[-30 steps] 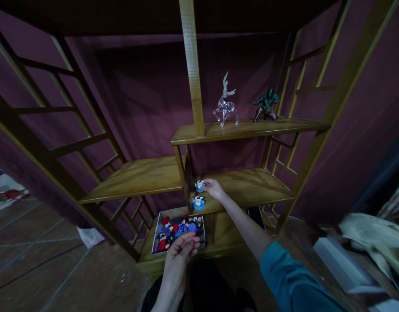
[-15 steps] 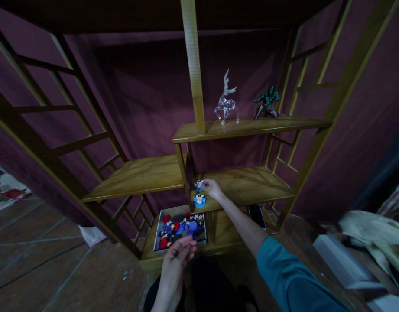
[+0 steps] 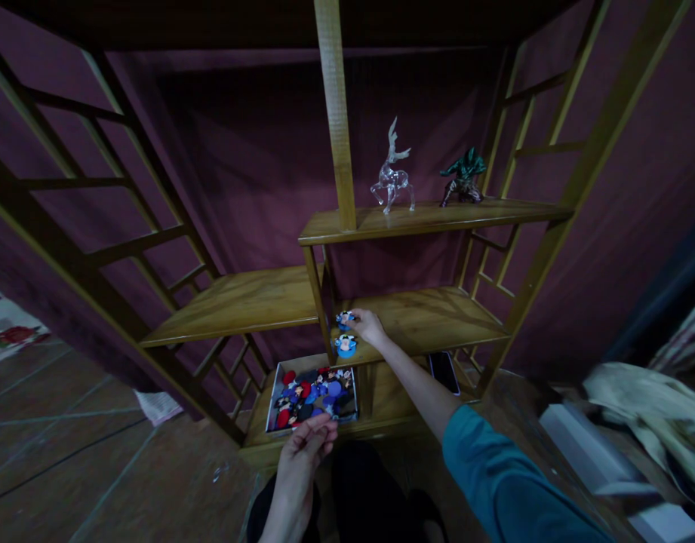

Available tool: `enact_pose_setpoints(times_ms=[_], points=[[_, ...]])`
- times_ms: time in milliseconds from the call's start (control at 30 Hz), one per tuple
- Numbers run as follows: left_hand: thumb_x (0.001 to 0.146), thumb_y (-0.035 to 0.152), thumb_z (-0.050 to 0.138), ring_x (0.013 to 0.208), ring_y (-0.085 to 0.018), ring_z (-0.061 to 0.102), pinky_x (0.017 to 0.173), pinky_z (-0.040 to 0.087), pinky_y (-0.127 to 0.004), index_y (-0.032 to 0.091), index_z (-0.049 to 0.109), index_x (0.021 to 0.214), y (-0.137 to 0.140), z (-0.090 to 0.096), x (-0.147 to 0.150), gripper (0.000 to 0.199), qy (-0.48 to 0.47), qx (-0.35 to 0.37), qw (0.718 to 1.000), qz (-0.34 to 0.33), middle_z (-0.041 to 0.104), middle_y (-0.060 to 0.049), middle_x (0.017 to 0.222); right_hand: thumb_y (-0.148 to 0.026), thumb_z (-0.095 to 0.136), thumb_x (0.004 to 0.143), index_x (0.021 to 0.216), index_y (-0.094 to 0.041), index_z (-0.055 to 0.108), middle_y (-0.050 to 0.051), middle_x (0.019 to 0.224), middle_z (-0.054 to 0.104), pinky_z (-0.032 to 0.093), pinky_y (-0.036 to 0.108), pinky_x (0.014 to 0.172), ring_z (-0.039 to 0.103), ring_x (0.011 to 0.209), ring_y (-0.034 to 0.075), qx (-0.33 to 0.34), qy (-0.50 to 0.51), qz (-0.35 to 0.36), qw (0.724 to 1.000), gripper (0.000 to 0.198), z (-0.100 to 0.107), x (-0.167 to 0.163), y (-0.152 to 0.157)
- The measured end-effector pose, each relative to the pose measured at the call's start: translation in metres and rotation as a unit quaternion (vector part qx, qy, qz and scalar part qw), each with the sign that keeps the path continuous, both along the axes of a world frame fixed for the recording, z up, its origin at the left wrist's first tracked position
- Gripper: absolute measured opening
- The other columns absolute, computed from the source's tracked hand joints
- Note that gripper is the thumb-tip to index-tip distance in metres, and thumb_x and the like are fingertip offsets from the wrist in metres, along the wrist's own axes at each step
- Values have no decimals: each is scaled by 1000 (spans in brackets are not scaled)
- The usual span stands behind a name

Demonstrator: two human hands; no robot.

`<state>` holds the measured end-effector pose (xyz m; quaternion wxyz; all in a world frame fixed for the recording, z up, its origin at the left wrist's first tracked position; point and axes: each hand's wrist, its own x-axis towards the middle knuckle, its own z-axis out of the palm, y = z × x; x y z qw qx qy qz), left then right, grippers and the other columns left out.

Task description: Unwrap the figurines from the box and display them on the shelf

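Note:
On the middle shelf (image 3: 420, 317), my right hand (image 3: 368, 327) pinches a small blue cartoon figurine (image 3: 343, 320), which stands at the shelf's left end. A similar blue figurine (image 3: 345, 345) is in front of it, close to the shelf edge. My left hand (image 3: 309, 441) is held low, its fingers curled together just before the near side of an open white box (image 3: 275, 392). Whether anything is between those fingers is hidden. Many small red, blue, purple and black figurines (image 3: 310, 392) lie jumbled in the box.
A clear deer figure (image 3: 393, 177) and a dark green figure (image 3: 465, 175) stand on the upper shelf (image 3: 432, 217). A wooden post (image 3: 336, 113) rises beside them. A dark phone (image 3: 444, 372) lies on the bottom shelf. White boxes (image 3: 593, 452) and cloth are on the floor at right.
The view has shifted slightly. My right hand stays at the rear blue figurine, and my left hand remains curled near the box. Nothing else has visibly changed.

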<state>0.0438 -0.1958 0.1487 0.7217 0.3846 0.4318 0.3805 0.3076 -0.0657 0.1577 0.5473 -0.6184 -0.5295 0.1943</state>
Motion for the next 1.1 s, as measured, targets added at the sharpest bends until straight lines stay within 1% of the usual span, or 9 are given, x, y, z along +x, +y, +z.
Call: enact_pose_setpoints(times_ms=[100,333,500,833,1100], points=[[59,23,75,71,-12,62,64,47,-20,13,66,90,0,-3,-1,34,1,-3,1000,0,69,-8,84,-35,67,69,83,-25,67,0,85,70,45,29,74,62,83,21,-2,-26,-31,999,17,1,-1,-2],[56,23,76,69,-12,63,63,47,-20,13,66,89,-1,-7,-2,36,4,-11,1000,2,69,-8,84,-36,64,72,87,-26,67,-1,88,70,46,25,74,63,84,18,-29,-79,-49,995,18,8,-5,-7],[59,22,74,69,-11,62,63,47,-19,12,65,91,-3,-6,-4,35,6,-17,1000,3,69,-8,85,-37,64,73,88,-26,66,-1,89,70,46,24,72,63,83,17,-41,-102,-59,992,20,9,-6,-8],[60,19,73,71,-12,63,63,47,-20,12,65,92,-3,-11,-15,34,9,-22,999,21,69,-8,85,-40,63,72,90,-24,66,1,87,70,46,25,67,63,77,18,-31,-113,-35,992,24,7,-1,-8],[59,20,74,73,-13,64,64,48,-21,12,65,92,-3,-16,-18,35,6,-23,1000,19,69,-9,87,-40,64,72,89,-24,65,1,87,69,46,27,71,63,80,18,-12,-95,-7,995,24,2,2,-6]])
